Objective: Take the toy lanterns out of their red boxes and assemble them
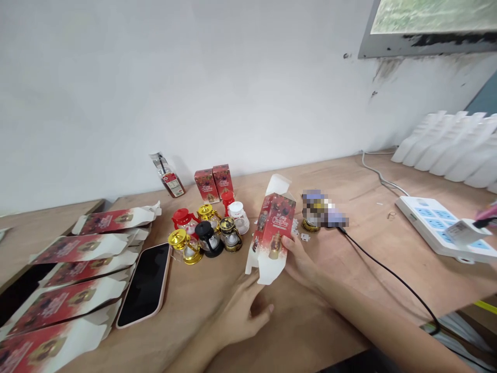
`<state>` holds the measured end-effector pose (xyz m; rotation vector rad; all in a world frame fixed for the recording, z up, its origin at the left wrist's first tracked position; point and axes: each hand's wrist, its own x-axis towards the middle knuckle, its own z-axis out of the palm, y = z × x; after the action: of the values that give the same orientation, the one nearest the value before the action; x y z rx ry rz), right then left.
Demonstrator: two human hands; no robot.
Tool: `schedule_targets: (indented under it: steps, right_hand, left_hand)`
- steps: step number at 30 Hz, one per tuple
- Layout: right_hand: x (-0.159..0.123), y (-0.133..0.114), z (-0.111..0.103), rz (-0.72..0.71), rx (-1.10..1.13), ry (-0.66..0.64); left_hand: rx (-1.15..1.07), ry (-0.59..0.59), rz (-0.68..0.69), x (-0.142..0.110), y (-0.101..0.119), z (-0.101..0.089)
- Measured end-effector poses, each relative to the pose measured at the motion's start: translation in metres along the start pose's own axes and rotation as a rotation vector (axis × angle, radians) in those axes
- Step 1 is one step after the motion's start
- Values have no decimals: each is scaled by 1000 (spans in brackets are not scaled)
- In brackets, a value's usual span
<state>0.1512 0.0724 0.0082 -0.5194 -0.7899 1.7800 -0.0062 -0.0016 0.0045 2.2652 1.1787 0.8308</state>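
A red printed carton (276, 223) with white flaps loose at both ends stands tilted over the table, picturing a lantern. My right hand (301, 261) grips its lower right side, the thumb lying on the front face. Just below the bottom flaps is my left hand (244, 308), its thumb apart from the curved fingers; whether its fingertips touch a flap I cannot tell. Left of the carton, several small lanterns cluster, among them a black lantern (209, 239), a gold lantern (185, 246) and a white lantern (238, 217).
Flattened red cartons (73, 300) overlap at left beside a phone (144, 285). Two closed boxes (213, 184) and a bottle (171, 181) stand near the wall. At right are a blurred-out object (322, 210) with a black cable, a power strip (438, 223) and white plastic sleeves (446, 145).
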Motion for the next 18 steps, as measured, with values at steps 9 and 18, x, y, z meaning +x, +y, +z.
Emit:
schedule_targets:
  steps: [9,18]
  right_hand:
    - [0,-2,2,244,38,-74]
    - [3,-5,-3,72,-10,-117]
  left_hand:
    - [300,-119,178,0,0,4]
    - [240,338,501,-9,-11,6]
